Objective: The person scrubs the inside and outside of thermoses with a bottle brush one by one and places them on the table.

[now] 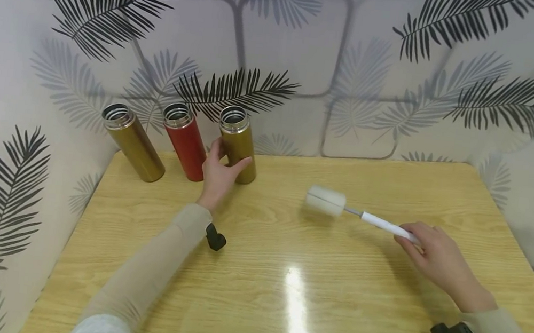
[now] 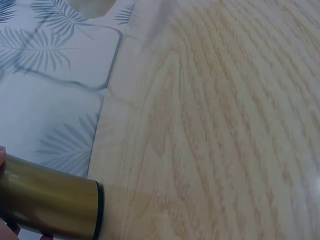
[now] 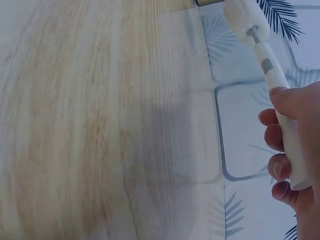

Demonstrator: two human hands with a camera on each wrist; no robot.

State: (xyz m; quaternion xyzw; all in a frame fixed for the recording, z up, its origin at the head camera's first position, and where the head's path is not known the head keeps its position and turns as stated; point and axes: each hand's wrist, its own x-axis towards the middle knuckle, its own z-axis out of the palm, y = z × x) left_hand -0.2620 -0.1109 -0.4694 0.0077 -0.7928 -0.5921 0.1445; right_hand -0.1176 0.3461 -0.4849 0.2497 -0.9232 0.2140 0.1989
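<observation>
Three lidless steel-rimmed flasks stand in a row at the back left of the table. My left hand grips the rightmost one, a gold flask, with fingers and thumb around its body; its lower end shows in the left wrist view. Just left of that hand is a red flask, and farther left another gold flask. In my right hand is the white handle of a bottle brush, its pale sponge head pointing left above the table. The right wrist view shows fingers curled round the handle.
The wood-grain table meets a wall covered in leaf-patterned paper along its back edge. Black straps with small mounts sit on both wrists, the left mount close over the table. A bright light streak reflects off the tabletop.
</observation>
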